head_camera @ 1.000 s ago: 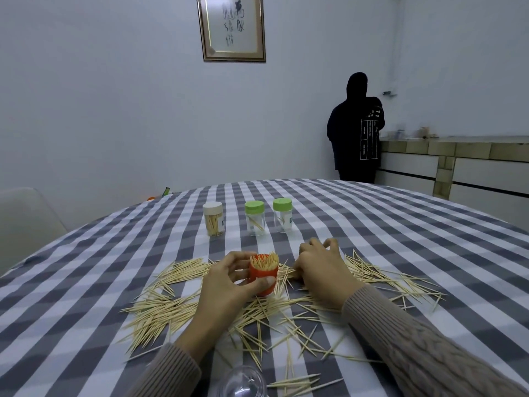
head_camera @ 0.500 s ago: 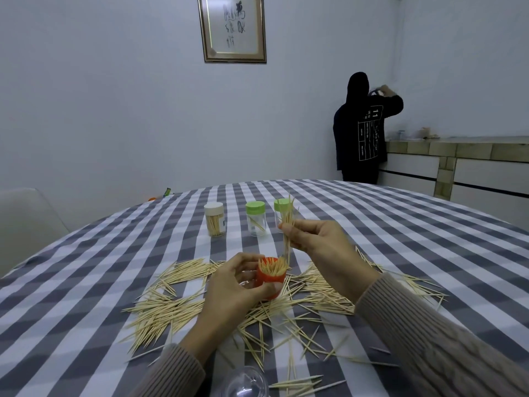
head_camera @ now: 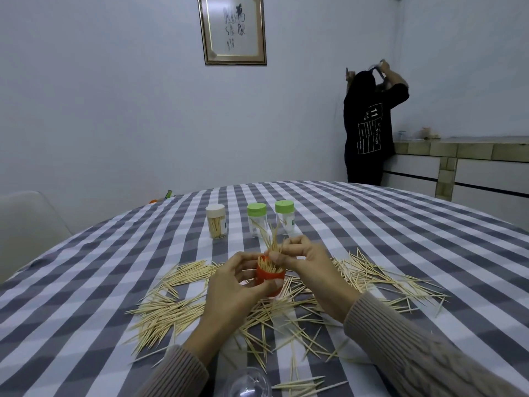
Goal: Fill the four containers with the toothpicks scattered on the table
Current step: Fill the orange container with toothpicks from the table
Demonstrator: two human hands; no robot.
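Orange container (head_camera: 270, 279), open at the top and packed with upright toothpicks, near the middle of the table and a little toward the near edge; the left hand (head_camera: 239, 285) grips it, thumb across the front wall and fingers curled round the far side; whether its base touches the cloth cannot be told. The right hand (head_camera: 303, 263) pinches a small bundle of toothpicks (head_camera: 272, 239) between thumb and fingertips directly above the container's mouth, lower ends at or within the opening, upper ends fanning upward. Loose toothpicks (head_camera: 171, 305) lie scattered over the cloth round both hands: a dense heap on the left, a spread on the right, sparser strays toward the near edge. Farther toward the far edge stand three lidded containers in a row: a white-lidded container (head_camera: 216, 221) on the left, well filled with toothpicks; a green-lidded container (head_camera: 256, 220) in the middle, holding only a few; a second green-lidded container (head_camera: 284, 216) on the right, its contents unclear. A clear rounded lid (head_camera: 247, 382) lies at the near edge, partly cut off. The table (head_camera: 400, 239) carries a grey-and-white checked cloth; a pale chair (head_camera: 25, 222) stands at its left side. Beyond, a framed picture (head_camera: 232, 29) hangs on the wall; a person in black (head_camera: 367, 124) stands with arms raised beside a tiled counter (head_camera: 458, 150).
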